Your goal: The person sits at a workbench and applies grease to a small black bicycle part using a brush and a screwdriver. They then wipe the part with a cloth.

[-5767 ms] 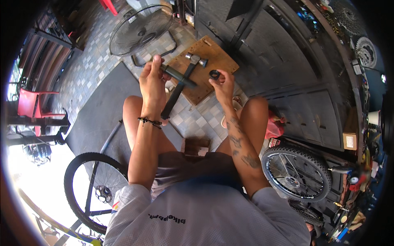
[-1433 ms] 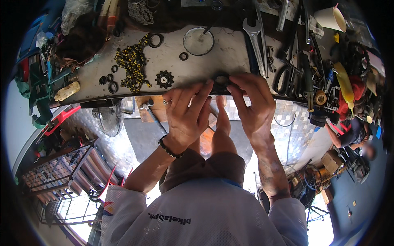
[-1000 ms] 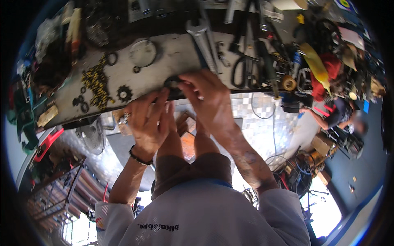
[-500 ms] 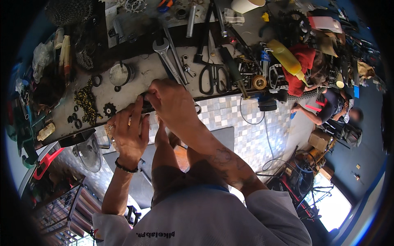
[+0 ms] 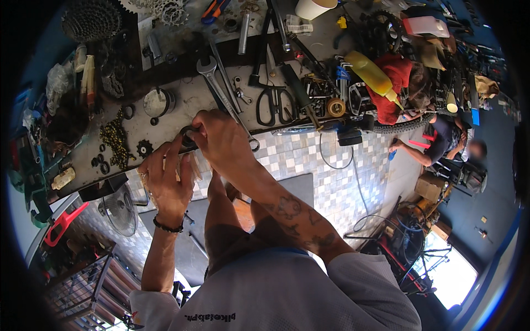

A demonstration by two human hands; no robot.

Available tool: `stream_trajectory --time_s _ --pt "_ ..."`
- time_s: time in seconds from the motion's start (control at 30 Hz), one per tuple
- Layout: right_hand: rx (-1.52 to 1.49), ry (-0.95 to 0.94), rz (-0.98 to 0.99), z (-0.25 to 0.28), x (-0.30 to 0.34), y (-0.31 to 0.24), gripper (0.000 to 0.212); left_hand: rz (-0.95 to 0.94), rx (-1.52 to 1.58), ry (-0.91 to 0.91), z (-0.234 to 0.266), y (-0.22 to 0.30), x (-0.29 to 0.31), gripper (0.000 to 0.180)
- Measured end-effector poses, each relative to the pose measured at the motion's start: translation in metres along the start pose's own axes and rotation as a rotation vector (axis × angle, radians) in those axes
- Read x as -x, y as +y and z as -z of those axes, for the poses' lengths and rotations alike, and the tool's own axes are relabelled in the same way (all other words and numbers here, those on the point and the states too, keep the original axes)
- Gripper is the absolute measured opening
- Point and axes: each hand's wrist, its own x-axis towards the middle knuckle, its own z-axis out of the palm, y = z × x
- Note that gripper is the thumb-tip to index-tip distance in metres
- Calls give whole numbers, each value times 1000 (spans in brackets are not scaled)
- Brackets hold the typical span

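You pinched a dark ring (image 5: pixel 187 134) in right hand (image 5: pixel 221 144) fingers at the workbench (image 5: pixel 182 105) edge; left hand (image 5: pixel 165 182) fingers spread, steadying it.

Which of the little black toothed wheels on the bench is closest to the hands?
The small black sprocket lying alone just left of the left hand, beside the bike chain. The bigger toothed cogs sit far off at the bench's back.

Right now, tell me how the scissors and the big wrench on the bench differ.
The scissors have dark looped handles and crossed blades; the wrench is one long bare-metal bar with an open jaw at its far end. The wrench is longer and runs under the right hand; the scissors lie apart. Both lie flat on the bench.
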Motion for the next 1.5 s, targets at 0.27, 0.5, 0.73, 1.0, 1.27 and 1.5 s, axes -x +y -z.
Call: stream_trajectory --time_s 0.27,0.5,0.73,1.0,1.27,1.5 --pt "-37 -37 2 -1 4 0 31 -38 -85 26 1 -2 13 29" --pt "-6 -6 16 -6 7 6 33 -60 -96 35 2 -4 13 36" --pt "-109 -101 -70 -4 3 6 36 -98 -102 38 6 -3 11 42" --pt "-99 -98 -83 -5 8 5 30 -182 -111 -9 10 -18 12 44" --pt "-506 -74 -306 50 61 -63 42 -221 325 -72 52 33 -5 55" --pt "-978 -64 -190 192 96 -68 64 -529 394 -121 50 123 -48 58"
